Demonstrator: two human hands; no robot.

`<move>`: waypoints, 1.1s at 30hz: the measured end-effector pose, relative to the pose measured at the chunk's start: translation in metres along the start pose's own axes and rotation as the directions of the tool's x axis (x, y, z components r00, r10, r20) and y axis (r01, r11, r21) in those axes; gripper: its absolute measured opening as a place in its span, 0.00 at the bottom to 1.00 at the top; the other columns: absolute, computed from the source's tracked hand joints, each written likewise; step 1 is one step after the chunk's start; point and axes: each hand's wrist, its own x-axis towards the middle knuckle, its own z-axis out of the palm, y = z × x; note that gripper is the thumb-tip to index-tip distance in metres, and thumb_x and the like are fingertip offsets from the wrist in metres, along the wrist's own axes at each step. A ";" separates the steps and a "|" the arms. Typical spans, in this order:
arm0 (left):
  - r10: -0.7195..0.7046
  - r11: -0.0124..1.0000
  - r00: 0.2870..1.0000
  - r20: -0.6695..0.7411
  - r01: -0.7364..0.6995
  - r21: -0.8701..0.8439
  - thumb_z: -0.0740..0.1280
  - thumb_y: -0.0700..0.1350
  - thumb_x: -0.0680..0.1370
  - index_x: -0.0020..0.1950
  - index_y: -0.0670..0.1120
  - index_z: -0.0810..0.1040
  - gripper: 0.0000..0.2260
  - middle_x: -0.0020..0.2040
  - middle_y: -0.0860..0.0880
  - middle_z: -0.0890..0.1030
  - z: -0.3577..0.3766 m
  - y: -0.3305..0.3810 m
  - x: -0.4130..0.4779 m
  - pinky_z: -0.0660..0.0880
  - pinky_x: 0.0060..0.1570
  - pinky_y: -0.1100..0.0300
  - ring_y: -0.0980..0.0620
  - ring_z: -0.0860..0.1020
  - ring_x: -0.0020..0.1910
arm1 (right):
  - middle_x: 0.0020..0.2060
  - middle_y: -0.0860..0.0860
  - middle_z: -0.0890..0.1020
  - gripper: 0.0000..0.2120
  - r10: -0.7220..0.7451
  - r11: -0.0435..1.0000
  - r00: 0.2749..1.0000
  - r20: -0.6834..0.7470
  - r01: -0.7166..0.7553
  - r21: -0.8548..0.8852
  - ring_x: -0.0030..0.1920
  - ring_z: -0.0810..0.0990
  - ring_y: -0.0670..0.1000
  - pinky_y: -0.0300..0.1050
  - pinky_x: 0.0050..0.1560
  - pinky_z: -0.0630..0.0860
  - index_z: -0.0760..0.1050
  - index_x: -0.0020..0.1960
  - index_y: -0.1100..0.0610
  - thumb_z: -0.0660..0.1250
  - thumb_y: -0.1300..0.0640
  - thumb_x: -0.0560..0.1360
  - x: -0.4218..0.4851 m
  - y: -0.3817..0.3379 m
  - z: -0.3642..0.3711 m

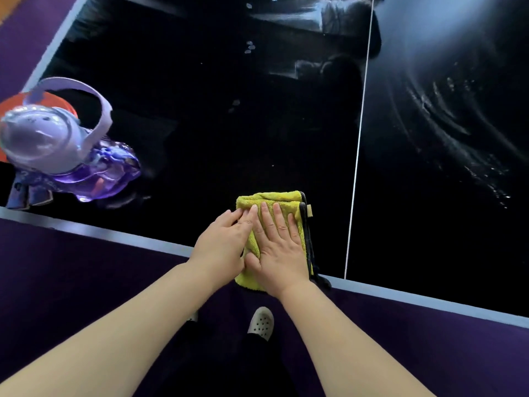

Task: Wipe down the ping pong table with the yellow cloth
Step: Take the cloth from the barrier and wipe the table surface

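Pressing the yellow cloth (272, 200) flat at lower centre, we spread both palms on it, left hand (226, 245) and right hand (279, 253) gripping nothing, so our weight scrubs the ping pong table (217, 144); the cloth's near end overhangs the edge (purple bottle (71, 156) parked far left).

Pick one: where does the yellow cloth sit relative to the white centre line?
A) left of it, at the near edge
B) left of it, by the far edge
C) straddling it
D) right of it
A: the yellow cloth lies left of the white centre line, pressed flat under the left hand and right hand, overhanging the near edge of the table.
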 end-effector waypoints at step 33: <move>0.293 0.948 0.956 -0.025 -0.286 0.140 0.73 0.42 0.68 0.73 0.41 0.55 0.39 0.71 0.48 0.68 -0.001 -0.112 -0.050 0.54 0.71 0.53 0.51 0.61 0.72 | 0.79 0.53 0.50 0.36 0.083 0.995 0.995 -0.045 -0.086 -0.045 0.79 0.46 0.56 0.60 0.73 0.47 0.47 0.80 0.46 0.55 0.43 0.74 -0.002 -0.092 0.020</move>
